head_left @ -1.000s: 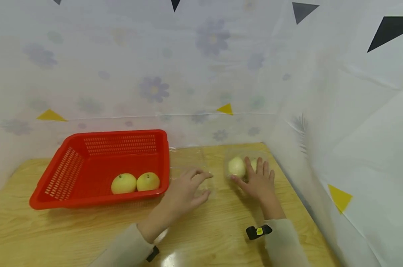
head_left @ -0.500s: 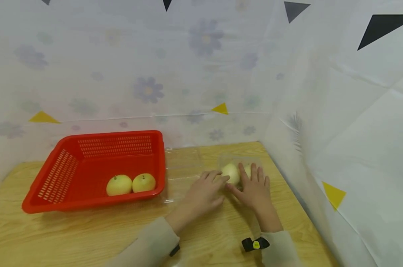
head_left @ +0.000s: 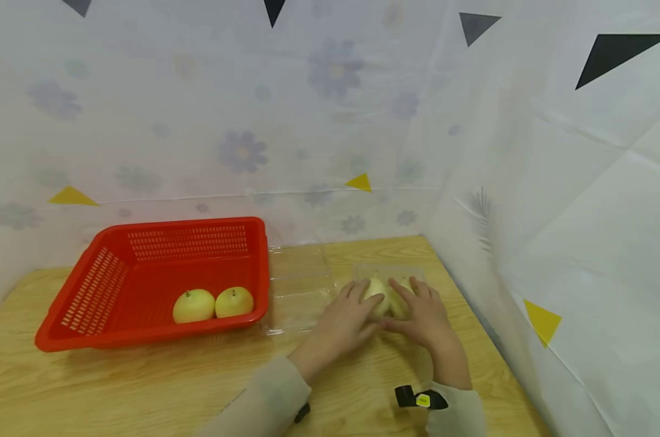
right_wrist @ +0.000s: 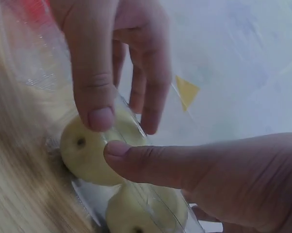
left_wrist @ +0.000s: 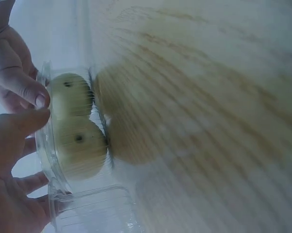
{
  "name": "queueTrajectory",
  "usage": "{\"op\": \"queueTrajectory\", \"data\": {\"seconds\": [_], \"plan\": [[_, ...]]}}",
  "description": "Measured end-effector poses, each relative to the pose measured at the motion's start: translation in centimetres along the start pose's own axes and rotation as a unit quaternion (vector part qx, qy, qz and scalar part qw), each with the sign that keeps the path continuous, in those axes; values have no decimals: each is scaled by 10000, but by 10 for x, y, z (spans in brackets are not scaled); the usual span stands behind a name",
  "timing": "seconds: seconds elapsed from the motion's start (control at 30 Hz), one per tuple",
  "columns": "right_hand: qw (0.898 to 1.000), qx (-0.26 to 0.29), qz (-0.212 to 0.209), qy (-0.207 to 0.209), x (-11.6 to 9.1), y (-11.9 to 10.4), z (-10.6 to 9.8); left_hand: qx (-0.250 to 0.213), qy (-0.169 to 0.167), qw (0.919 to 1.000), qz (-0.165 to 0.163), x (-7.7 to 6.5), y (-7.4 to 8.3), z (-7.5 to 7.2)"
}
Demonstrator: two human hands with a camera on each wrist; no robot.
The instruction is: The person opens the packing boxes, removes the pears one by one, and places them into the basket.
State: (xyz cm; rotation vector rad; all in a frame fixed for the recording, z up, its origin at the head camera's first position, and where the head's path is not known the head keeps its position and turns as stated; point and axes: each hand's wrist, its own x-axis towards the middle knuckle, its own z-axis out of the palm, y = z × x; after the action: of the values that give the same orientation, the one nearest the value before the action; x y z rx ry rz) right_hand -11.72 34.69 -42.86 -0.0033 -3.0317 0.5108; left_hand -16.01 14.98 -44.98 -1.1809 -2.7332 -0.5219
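Note:
Two pale yellow pears point(left_wrist: 80, 148) sit side by side in a clear plastic box point(head_left: 387, 270) at the right of the table. My left hand point(head_left: 343, 318) holds the left part of this box, its thumb at the near rim and its fingers reaching over the top. My right hand point(head_left: 425, 318) holds the right part in the same way. Both thumbs nearly meet at the rim in the right wrist view, where the pear point(right_wrist: 90, 150) shows through the plastic. Whether the box's lid is fully closed cannot be seen.
A red plastic basket point(head_left: 152, 334) stands at the left with two yellow pears point(head_left: 194, 306) in it. Between the basket and my left hand lies another clear plastic container point(head_left: 297, 279). Flowered white sheeting point(head_left: 286, 121) rises behind the table point(head_left: 171, 388) and along its right side.
My left hand has moved right from beside the basket onto the box of pears. My right hand stays at the box, with its fingers drawn in from a wide spread.

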Motion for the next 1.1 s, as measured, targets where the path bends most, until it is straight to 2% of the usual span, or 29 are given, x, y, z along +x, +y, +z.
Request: {"op": "queueTrajectory", "data": {"seconds": [0.2,0.37,0.43,0.5,0.53,0.57,0.6,0.63,0.67,0.73,0.77,0.83,0.87,0.9,1.0,1.1], "plan": [[9988,371,-155,281,-1,8,-1,-300,315,9990,-101,-1,-2,2],[9980,576,-232,140,2,12,0,-626,745,9950,-219,-3,1,4],[9971,712,-255,-7,2,14,2,-1062,1036,9884,-333,-7,6,5],[9953,929,-230,-136,1,16,4,-1832,1316,9730,-496,-11,12,6],[9945,1013,-199,-188,0,18,5,-2362,1393,9599,-576,-14,16,7],[9940,1053,-190,-212,-2,19,5,-3014,1392,9410,-653,-16,21,9],[9938,1072,-175,-226,-4,21,6,-3680,1325,9174,-737,-18,25,12],[9939,1066,-162,-236,-5,23,6,-4421,1183,8853,-826,-21,28,14],[9940,1057,-177,-237,-5,24,6,-5113,979,8484,-953,-23,32,18],[9943,1020,-224,-224,-6,26,5,-6305,461,7625,-1374,-25,38,27],[9941,1030,-247,-222,-7,27,4,-6700,218,7236,-1643,-24,41,33],[9941,1033,-264,-208,-6,29,3,-7166,-137,6662,-2061,-23,46,43],[9938,1056,-280,-209,-6,30,3,-7276,-257,6483,-2229,-22,48,48],[9935,1081,-282,-213,-6,30,2,-7344,-365,6345,-2383,-22,50,52],[9923,1172,-284,-267,-5,30,3,-7368,-483,6220,-2605,-22,52,58],[9915,1215,-370,-268,-3,26,5,-7425,-346,6098,-2749,-20,50,58]]}}
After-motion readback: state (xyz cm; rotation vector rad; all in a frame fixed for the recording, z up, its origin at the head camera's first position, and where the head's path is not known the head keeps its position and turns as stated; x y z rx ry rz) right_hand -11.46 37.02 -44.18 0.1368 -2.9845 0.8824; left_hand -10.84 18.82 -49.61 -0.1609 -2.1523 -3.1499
